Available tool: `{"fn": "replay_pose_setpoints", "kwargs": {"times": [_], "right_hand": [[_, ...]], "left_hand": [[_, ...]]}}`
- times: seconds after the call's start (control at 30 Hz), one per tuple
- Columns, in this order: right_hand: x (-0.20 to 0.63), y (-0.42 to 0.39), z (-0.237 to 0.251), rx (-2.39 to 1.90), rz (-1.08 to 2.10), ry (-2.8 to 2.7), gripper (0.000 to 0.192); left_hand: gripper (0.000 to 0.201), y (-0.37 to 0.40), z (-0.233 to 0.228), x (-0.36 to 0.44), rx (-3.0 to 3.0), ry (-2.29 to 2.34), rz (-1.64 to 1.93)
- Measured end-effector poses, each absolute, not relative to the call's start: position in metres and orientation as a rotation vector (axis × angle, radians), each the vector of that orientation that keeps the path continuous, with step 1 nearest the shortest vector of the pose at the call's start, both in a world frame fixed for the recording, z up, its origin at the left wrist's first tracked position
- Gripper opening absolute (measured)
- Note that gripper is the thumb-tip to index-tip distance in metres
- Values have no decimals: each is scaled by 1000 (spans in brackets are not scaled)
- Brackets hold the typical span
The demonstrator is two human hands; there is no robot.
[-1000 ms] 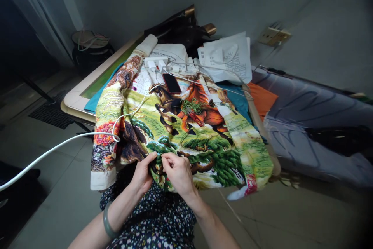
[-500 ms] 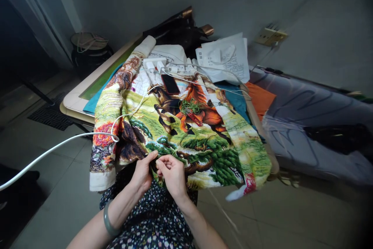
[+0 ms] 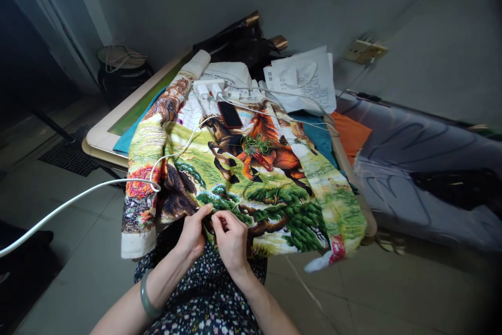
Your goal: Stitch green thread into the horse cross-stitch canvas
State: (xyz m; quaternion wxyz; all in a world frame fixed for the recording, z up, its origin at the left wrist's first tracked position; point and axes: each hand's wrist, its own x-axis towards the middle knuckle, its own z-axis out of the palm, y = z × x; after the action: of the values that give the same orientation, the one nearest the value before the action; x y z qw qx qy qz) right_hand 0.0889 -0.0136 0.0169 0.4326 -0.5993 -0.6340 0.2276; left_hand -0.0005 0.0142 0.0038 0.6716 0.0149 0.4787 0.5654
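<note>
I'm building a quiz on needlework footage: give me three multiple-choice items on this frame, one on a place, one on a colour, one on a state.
1. Where does the phone lie?
A. On the floor tiles
B. On the embroidered cloth, at its far end
C. In the person's lap

2. What colour is the bangle on the left wrist?
A. Grey-green
B. Red
C. Gold

3. What are the hands doing?
A. Both rest flat on the floor
B. Left hand lifts the phone, right hand hangs free
C. Both pinch at the near edge of the cloth, fingertips close together

Answers:
1 B: the dark phone sits on the embroidered cloth near the white chargers.
2 A: the band shows dull grey-green.
3 C: the left hand and right hand meet at the cloth's near edge; whatever the fingers nip is too small to see.
</note>
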Motion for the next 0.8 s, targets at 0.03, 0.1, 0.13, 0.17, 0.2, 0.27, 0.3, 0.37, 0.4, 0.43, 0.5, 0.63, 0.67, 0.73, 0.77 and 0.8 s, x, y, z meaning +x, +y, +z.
{"fn": "replay_pose_setpoints", "kwargs": {"times": [0.03,0.1,0.13,0.17,0.2,0.27,0.3,0.37,0.4,0.43,0.5,0.63,0.67,0.73,0.77,0.8], "right_hand": [[89,-13,17,-1491,578,-1575,23],[90,-13,17,-1491,597,-1566,22],[90,-13,16,-1493,604,-1563,21],[90,-13,16,-1496,608,-1560,20],[90,-13,16,-1498,608,-1562,20],[91,-13,16,-1497,581,-1579,20],[91,-13,16,-1492,553,-1599,21],[92,-13,17,-1474,485,-1659,24],[92,-13,17,-1462,453,-1693,25],[93,-13,17,-1452,427,-1722,26],[94,-13,17,-1438,405,-1755,27],[94,-12,17,-1449,483,-1687,25],[95,-11,16,-1455,552,-1639,23],[95,-10,15,-1471,740,-1522,19],[95,-10,14,-1478,827,-1468,17],[95,-10,14,-1484,889,-1427,16]], "left_hand": [[18,14,3,0,31,1076,1270],[18,14,3,0,25,1075,1266],[18,14,3,0,23,1075,1264],[18,14,3,0,22,1075,1266],[18,13,4,0,25,1075,1268],[18,13,5,0,37,1078,1272],[18,12,5,0,44,1081,1273],[18,12,7,0,48,1085,1274],[18,12,7,0,45,1083,1273],[18,12,7,0,41,1080,1273],[18,12,7,0,31,1073,1273],[18,13,5,0,15,1066,1278],[19,12,5,0,14,1066,1279],[19,12,5,0,15,1065,1278],[19,12,5,1,13,1061,1276],[19,12,5,1,9,1055,1273]]}}
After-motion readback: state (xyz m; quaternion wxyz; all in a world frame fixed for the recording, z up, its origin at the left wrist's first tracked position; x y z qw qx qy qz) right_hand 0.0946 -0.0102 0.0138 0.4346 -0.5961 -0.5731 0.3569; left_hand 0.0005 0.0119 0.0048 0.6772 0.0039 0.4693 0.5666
